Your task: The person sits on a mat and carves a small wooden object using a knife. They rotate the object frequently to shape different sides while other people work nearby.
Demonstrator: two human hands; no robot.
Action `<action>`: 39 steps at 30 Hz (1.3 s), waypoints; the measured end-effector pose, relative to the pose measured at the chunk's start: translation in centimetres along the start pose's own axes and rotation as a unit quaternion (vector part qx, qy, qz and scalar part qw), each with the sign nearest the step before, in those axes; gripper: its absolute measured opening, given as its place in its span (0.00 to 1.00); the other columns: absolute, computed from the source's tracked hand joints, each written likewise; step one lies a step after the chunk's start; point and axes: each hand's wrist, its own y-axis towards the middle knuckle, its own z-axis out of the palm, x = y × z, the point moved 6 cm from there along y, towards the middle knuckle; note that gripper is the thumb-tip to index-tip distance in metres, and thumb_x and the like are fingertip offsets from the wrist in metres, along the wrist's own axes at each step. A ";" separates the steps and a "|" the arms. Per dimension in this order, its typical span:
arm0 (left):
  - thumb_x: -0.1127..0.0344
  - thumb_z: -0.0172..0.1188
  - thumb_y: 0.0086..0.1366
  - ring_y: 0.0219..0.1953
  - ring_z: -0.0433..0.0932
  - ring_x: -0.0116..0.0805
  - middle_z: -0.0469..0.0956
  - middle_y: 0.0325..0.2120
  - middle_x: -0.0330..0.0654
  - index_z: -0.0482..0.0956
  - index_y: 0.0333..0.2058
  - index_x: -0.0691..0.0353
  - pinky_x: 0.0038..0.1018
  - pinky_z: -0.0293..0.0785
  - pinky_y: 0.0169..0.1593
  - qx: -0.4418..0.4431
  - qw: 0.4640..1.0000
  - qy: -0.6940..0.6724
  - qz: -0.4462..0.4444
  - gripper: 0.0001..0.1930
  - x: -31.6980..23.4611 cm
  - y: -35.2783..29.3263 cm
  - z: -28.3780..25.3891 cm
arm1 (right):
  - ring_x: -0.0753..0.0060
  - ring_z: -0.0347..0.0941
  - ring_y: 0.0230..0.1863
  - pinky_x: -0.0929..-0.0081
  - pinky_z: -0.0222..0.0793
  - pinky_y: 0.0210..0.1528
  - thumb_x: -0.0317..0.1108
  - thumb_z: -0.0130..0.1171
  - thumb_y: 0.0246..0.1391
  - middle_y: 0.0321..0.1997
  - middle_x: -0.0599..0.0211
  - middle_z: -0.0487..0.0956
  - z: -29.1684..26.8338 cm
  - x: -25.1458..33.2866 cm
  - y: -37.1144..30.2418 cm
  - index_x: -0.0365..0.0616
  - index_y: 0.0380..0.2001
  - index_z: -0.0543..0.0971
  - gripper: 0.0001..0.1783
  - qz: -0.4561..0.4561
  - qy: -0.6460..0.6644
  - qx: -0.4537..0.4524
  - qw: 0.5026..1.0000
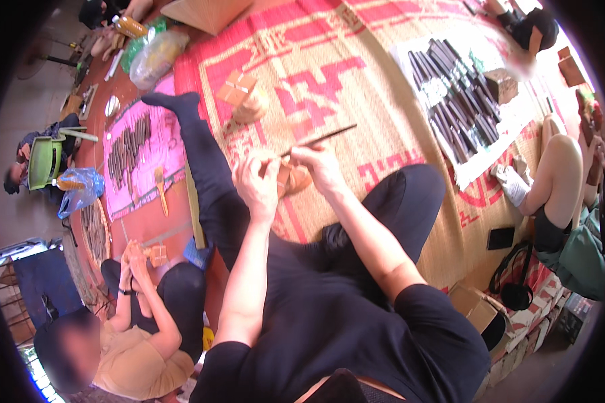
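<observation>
A thin dark stick [336, 131] slants up to the right in front of me, over the mat. Its lower end is pinched in the fingers of my left hand [255, 183]. My right hand [319, 166] is closed around the stick's lower part, close beside the left. Just beneath both hands lies a brownish thing [294, 180], partly hidden, whose kind I cannot make out. Past my left hand, a small orange-brown block [236, 87] with a pale band sits on the mat next to a crumpled brownish wrapping [251, 107].
A patterned red-and-straw mat [376, 101] spreads under my legs. Many dark sticks [450, 87] lie on a white sheet [460, 176] at right, others on a pink cloth [117, 201] with a brush [161, 195] at left. People sit on both sides; one person's hands [136, 262] are near lower left.
</observation>
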 end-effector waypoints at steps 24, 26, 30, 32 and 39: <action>0.61 0.59 0.59 0.44 0.74 0.38 0.77 0.32 0.33 0.75 0.30 0.55 0.36 0.64 0.49 -0.002 1.000 0.002 0.021 0.06 0.0 -0.2 0.1 | 0.77 0.75 0.25 0.79 0.71 0.31 0.29 0.61 0.52 0.28 0.66 0.80 -6.0 6.6 -1.6 0.41 0.31 0.75 0.06 -0.026 -0.081 -0.141 0.986; 0.53 0.58 0.60 0.46 0.73 0.39 0.75 0.37 0.35 0.77 0.37 0.54 0.39 0.62 0.53 0.056 0.998 0.007 -0.004 0.13 0.1 -0.2 0.2 | 0.76 0.76 0.25 0.80 0.72 0.29 0.29 0.60 0.53 0.28 0.64 0.80 -6.8 6.4 -1.9 0.41 0.32 0.74 0.06 -0.007 -0.101 -0.152 0.983; 0.47 0.65 0.52 0.55 0.65 0.44 0.68 0.49 0.45 0.71 0.54 0.53 0.49 0.55 0.60 0.091 0.986 0.137 0.027 0.32 -1.9 -0.5 0.0 | 0.76 0.78 0.25 0.81 0.73 0.27 0.30 0.58 0.56 0.29 0.63 0.80 -7.8 4.7 -1.4 0.42 0.34 0.71 0.07 0.045 -0.112 -0.152 0.981; 0.48 0.66 0.51 0.55 0.65 0.47 0.67 0.49 0.47 0.70 0.55 0.54 0.49 0.56 0.59 0.086 0.982 0.170 0.013 0.34 -1.6 -0.7 0.2 | 0.75 0.79 0.27 0.81 0.74 0.27 0.30 0.58 0.55 0.29 0.63 0.80 -7.7 3.8 -1.1 0.42 0.36 0.71 0.08 0.053 -0.111 -0.150 0.981; 0.54 0.69 0.47 0.47 0.70 0.48 0.67 0.44 0.47 0.69 0.55 0.51 0.44 0.66 0.51 0.107 0.978 0.174 -0.027 0.35 -1.5 -0.9 -0.1 | 0.76 0.78 0.25 0.81 0.74 0.28 0.25 0.62 0.49 0.28 0.67 0.79 -9.3 2.1 0.3 0.39 0.35 0.76 0.09 0.048 -0.124 -0.141 0.981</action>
